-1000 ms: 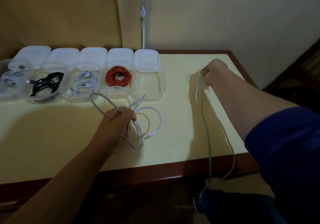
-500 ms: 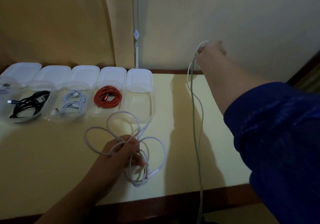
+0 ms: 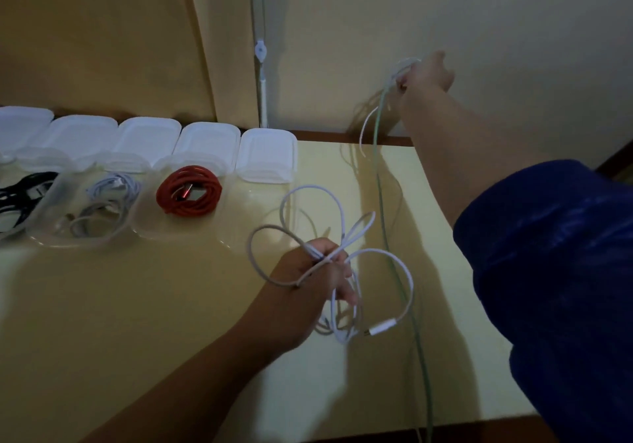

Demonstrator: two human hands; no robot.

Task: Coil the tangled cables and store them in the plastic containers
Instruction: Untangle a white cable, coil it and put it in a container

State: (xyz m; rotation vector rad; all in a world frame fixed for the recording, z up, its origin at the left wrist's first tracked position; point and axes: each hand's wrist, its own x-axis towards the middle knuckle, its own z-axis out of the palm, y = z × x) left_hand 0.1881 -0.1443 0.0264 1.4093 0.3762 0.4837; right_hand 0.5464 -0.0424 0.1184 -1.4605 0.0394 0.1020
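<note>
A tangle of white cables (image 3: 346, 257) is gripped in the curled fingers of the left hand (image 3: 305, 278) above the table (image 3: 137, 305), near its middle. A pale green cable (image 3: 383, 209) is pinched by the raised right hand (image 3: 424, 74) past the far edge. Open plastic containers (image 3: 185, 199) are lined along the far-left edge.

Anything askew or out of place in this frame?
Yes: the pale green cable held up by the right hand trails off the table's front edge, and the left hand grips a tangled white cable bundle.
</note>
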